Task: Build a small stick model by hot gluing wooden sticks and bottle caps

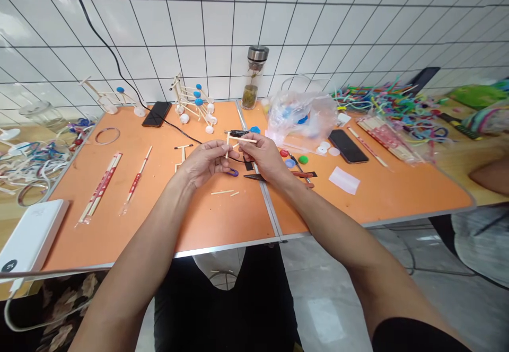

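Observation:
My left hand (204,164) pinches a short, upright piece of wooden chopstick (227,148) between thumb and fingertips. Another piece of chopstick (245,139), lying nearly level, is gripped by my right hand (265,156). The two pieces meet at a corner above the table; whether they are joined I cannot tell. Beneath my right wrist are pliers with red handles (304,174), partly hidden. Two loose stick bits (222,192) lie in front of my hands. Beside my left hand is a small stick frame (183,156), partly covered by it.
Wrapped chopsticks (101,185) lie at left, near a white power bank (35,235). Stick models with blue caps (194,100) and a glass bottle (250,89) stand at the back. A plastic bag (302,119) and phone (348,146) are right. A black cable (105,42) crosses the table.

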Tool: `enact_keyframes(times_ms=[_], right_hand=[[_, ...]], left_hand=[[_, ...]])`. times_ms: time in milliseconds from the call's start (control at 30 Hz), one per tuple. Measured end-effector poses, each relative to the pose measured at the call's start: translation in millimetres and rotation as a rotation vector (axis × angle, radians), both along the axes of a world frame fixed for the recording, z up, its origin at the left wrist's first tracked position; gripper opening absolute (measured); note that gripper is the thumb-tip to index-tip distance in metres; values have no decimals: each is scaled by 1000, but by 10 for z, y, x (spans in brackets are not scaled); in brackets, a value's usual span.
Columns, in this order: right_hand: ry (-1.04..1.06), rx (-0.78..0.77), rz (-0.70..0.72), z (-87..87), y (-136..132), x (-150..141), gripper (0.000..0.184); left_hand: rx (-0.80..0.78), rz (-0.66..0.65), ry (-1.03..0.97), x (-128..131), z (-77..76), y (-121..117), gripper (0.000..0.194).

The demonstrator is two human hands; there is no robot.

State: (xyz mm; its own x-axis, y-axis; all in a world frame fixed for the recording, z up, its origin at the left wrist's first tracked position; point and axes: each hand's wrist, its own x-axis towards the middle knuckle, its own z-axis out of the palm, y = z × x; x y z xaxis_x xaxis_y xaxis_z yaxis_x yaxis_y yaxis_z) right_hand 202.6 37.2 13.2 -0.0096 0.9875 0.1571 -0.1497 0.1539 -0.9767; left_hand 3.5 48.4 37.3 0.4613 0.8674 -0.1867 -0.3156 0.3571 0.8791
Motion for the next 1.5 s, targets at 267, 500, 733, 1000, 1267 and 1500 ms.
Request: enact_keyframes(times_ms=[267,500,733,1000,1267,1500], right_hand=[[166,-114,53,4,-7,-81,60],[280,-119,-32,-3,52,-15,54],[333,-123,-29,-32,92,89,59],[369,-199,-13,0,49,19,31],[411,-108,72,-97,44,10,55],[322,-92,123,-97,-27,-44,61]], left_hand=[[-1,29,12,42,-7,-21,12],[11,68,48,3,31,-14,21],[-27,301,26,-30,45,59,16],[-26,318,-13,18,6,78,15],[-13,323,-37,67,-15,58,16],[-4,412,-74,24,-21,109,16]])
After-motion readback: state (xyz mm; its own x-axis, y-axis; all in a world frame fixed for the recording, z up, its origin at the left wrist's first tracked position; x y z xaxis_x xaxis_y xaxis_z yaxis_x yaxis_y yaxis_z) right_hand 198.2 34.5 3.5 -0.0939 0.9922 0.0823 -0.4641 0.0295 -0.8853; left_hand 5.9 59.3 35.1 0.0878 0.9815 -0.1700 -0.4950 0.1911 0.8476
